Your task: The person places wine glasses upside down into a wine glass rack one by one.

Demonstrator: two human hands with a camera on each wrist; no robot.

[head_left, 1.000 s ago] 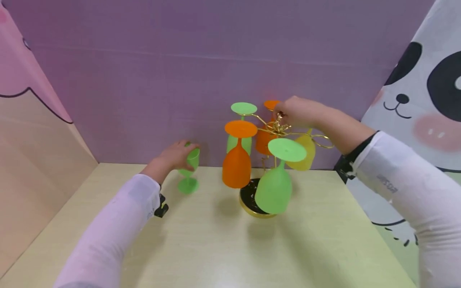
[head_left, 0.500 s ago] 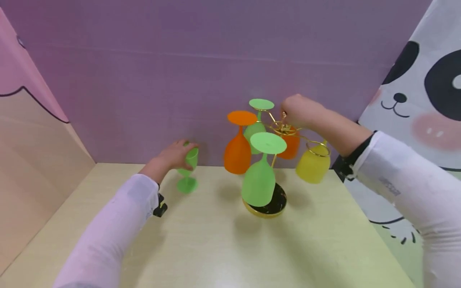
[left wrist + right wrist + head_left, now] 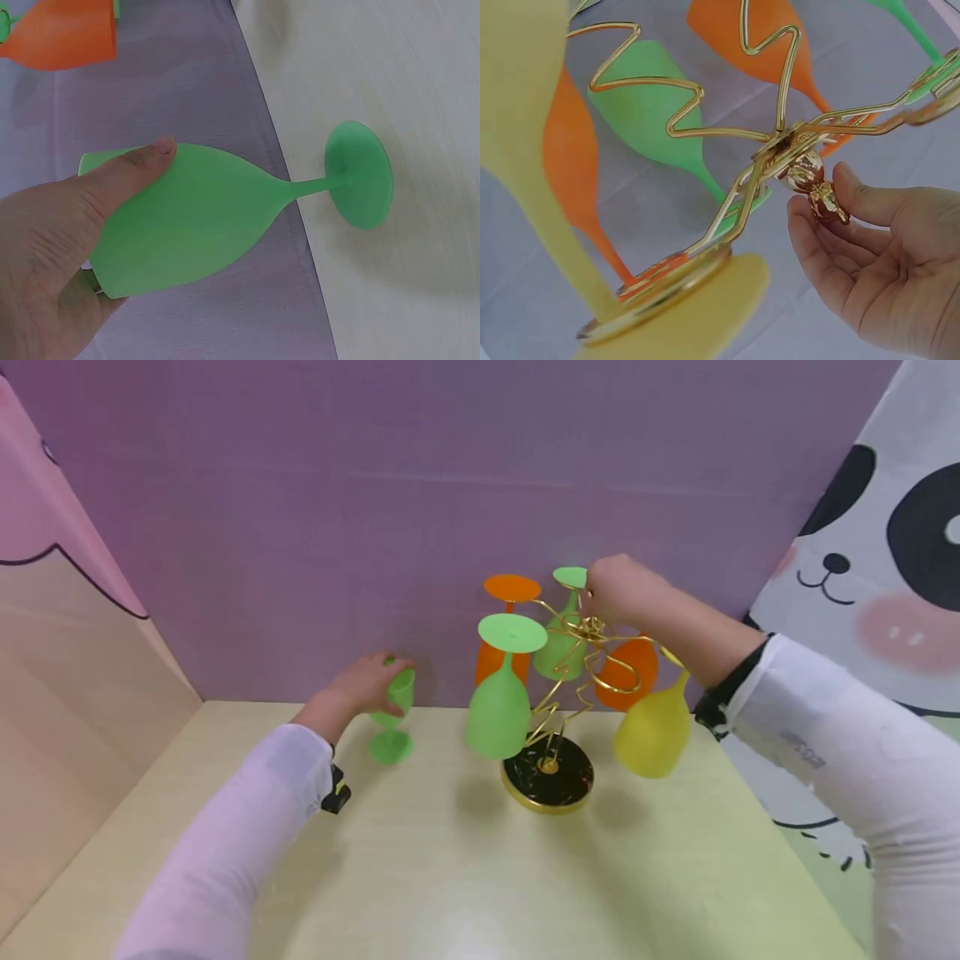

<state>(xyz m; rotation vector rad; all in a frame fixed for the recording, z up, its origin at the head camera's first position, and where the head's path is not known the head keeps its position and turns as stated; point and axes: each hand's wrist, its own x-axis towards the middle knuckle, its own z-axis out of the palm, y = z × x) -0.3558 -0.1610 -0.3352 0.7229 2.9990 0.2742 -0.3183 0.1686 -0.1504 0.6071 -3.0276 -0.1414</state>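
Observation:
My left hand grips a green wine glass around the bowl near its rim. That glass stands upright, its foot on the table, left of a gold glass rack. On top of the rack, the thumb and fingers of my right hand pinch the gold knob. Several stemmed glasses hang upside down by their feet from the rack's loops. A green glass hangs at front left, a yellow one at front right. Behind are orange glasses and another green one. One front loop carries no glass.
The rack's round black base with a gold edge stands on the pale wooden table. Close behind rises a purple cloth backdrop. A panda-print panel borders the right side, a pink and peach panel the left.
The rack's top has turned clockwise seen from above, its front green glass swinging left and the yellow glass coming forward on the right. My left hand and its glass stay in place.

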